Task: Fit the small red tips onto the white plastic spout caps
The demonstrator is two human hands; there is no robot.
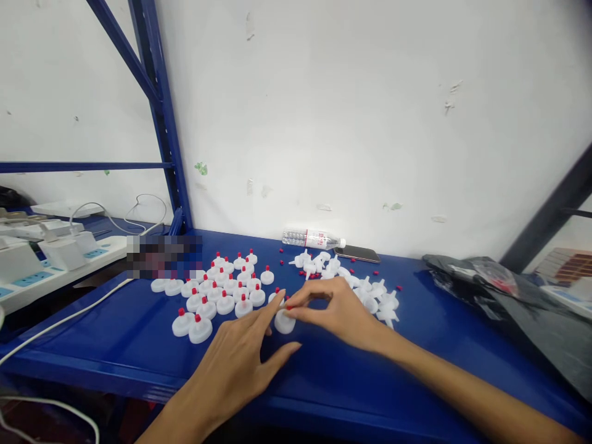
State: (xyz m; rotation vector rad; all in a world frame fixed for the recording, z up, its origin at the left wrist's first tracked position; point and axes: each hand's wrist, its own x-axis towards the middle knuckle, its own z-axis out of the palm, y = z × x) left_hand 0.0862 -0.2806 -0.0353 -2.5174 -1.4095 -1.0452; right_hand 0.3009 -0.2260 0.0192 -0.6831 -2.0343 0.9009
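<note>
A white nozzle cap [284, 323] stands upright on the blue table, between my two hands. My right hand [340, 311] pinches the small red tip at its top between thumb and index finger. Beside the cap, my left hand [240, 351] has its index finger and thumb spread apart and holds nothing. Whether its fingertips touch the cap, I cannot tell. To the left stand several white nozzle caps with red tips [225, 303]. Behind my right hand lies a loose pile of white nozzle caps without red tips [372, 296].
Loose red tips [375, 272] are scattered round the pile. A clear plastic bottle [314, 238] lies against the wall, near a phone [357, 253]. Black plastic bags [518, 314] cover the right side. A white power strip [60, 265] and cable [83, 311] are at left, beside a blue rack post [169, 117].
</note>
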